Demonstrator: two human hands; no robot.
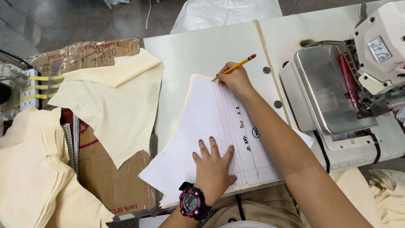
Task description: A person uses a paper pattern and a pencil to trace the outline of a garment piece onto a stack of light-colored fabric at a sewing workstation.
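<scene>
The left hand (213, 166) lies open, pressing flat the white paper pattern (198, 139) (thin, floppy, likely to slide) on the table (190, 50); the right hand (235, 78) grips a pencil (234, 67) at its far edge.

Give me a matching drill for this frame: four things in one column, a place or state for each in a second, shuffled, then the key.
Things:
1. pencil
2. white paper pattern
3. cream fabric piece
4. sewing machine

Places or states:
A. draped over a cardboard box, left of the table
B. pinned flat under the left hand
C. at the table's right end
D. gripped in the right hand, tip at the pattern's top edge

Pairs: 1-D, 2-B, 3-A, 4-C
</scene>
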